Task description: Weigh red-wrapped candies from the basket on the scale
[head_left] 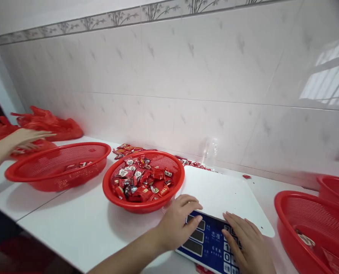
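Observation:
A digital weighing scale with a blue panel [206, 243] and a flat white pan [223, 194] stands on the table before me. My left hand [179, 220] rests at the panel's left end, thumb over the display windows and fingers near the pan's edge. Its thumb and fingers are apart. Across the keypad lies my right hand [248, 243], fingers stretched out and hiding many keys. Neither hand visibly holds anything. Just left of the scale sits a round red basket [143, 207] with many small wrapped sweets [143, 180] in it.
Another red basket [58, 177], holding a few packets, stands at the left. A co-worker's hands [18, 140] reach over red bags [52, 123] there. More red baskets [289, 220] are at the right. Loose packets [126, 149] lie along the tiled wall [169, 76].

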`<state>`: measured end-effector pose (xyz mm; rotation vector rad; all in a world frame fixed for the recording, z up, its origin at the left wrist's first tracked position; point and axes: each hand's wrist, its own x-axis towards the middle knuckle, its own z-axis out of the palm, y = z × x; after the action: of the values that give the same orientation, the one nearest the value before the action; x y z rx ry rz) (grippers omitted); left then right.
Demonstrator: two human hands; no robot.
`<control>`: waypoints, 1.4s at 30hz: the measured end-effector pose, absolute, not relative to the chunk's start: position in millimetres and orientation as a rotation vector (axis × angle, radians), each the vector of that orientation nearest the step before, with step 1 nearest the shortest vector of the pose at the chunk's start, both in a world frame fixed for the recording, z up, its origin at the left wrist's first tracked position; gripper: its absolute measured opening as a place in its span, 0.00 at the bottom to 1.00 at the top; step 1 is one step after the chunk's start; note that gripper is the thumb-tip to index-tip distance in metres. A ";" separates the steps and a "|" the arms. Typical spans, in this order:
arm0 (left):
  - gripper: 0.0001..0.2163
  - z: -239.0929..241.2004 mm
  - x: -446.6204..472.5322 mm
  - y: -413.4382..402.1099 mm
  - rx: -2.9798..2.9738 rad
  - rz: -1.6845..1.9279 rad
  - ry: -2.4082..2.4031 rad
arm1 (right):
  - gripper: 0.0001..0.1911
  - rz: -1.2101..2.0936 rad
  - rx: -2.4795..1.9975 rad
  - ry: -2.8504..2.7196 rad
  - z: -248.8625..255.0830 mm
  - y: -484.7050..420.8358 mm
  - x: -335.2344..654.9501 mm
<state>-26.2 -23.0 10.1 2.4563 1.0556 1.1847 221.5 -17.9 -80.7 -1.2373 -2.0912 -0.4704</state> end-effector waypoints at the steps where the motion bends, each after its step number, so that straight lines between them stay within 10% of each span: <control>1: 0.10 19.6 -29.4 -21.7 2.493 1.152 1.082 | 0.21 -0.459 -1.234 -2.093 -81.8 -17.2 223.2; 15: 0.40 57.3 -211.7 80.7 2.016 -0.162 2.333 | 0.24 -0.405 -1.181 -2.178 -93.3 -11.1 241.0; 42: 0.33 48.8 -188.5 81.7 2.256 0.025 2.219 | 0.22 -0.462 -1.211 -2.174 -85.4 -17.7 235.7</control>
<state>-188.5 81.7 48.8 2.2558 2.2185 0.0250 235.7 -17.7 -85.4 -1.2108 -2.1739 -0.4622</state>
